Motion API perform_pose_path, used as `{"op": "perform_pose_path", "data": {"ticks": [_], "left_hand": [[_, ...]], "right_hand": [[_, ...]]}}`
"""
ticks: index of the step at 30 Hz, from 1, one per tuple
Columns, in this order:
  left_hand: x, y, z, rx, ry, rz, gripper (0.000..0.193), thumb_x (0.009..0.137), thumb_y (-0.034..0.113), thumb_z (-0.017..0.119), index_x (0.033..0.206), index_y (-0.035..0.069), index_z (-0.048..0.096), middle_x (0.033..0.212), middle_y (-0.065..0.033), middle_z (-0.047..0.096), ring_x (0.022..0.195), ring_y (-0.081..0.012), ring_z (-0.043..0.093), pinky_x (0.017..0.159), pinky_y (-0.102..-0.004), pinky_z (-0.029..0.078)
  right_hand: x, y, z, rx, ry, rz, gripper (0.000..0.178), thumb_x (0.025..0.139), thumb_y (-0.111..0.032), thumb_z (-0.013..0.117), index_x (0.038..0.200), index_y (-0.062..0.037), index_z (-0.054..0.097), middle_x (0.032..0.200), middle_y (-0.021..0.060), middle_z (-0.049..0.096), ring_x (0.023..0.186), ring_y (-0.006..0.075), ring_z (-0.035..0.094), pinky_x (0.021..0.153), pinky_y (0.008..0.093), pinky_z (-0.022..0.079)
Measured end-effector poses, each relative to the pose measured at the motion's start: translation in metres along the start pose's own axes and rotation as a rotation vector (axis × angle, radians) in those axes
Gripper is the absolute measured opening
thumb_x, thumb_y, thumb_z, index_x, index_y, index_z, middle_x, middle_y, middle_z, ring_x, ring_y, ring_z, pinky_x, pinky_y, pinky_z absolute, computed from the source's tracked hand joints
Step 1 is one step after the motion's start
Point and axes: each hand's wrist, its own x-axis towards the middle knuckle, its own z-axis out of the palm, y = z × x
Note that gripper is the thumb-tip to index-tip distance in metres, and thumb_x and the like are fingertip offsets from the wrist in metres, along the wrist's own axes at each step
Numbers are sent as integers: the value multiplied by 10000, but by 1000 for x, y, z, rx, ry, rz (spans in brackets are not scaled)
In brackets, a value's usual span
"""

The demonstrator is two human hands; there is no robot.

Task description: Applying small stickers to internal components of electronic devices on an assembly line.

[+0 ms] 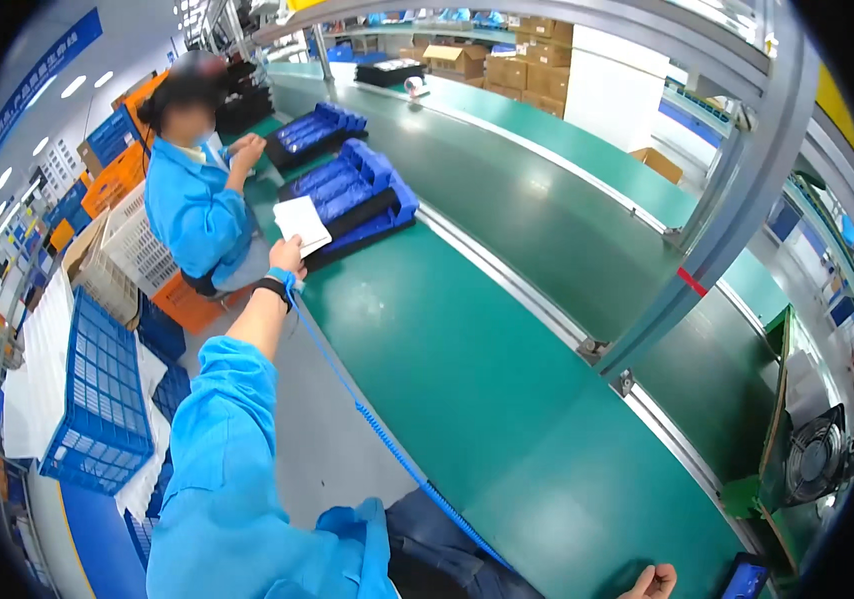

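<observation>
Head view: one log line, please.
left hand: holding white square item | right hand: at green worktop | blue tray: near left hand

From my screen I count one white square [301,224], two ribbed blue trays [347,185]. I see one coiled cord [384,436], one fan [815,454]

The green table [447,359] is showing a smooth, semi-gloss surface that is reflecting pale spots of light. At its far end, blue plastic trays [357,190] are gleaming, and a white pad [301,225] is looking flat, matt and papery. Left of the table, a cloth sleeve [222,429] is creasing softly and a plastic lattice crate [97,399] is shining faintly. Beyond it, a smooth metal post [722,220] is glinting dully, and cardboard boxes [530,72] are looking matt.
</observation>
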Motion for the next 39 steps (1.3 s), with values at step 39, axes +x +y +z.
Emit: {"op": "perform_pose_path", "data": {"ticks": [39], "left_hand": [[-464, -56, -78, -27, -1357, -555, 273, 973, 135, 677, 1188, -32, 659, 1114, -76, 701, 1019, -138, 653, 926, -307, 524]], "right_hand": [[-71, -141, 186, 623, -481, 583, 634, 767, -20, 792, 1309, 25, 467, 1140, 155, 665, 998, 257, 671, 867, 382, 571]]}}
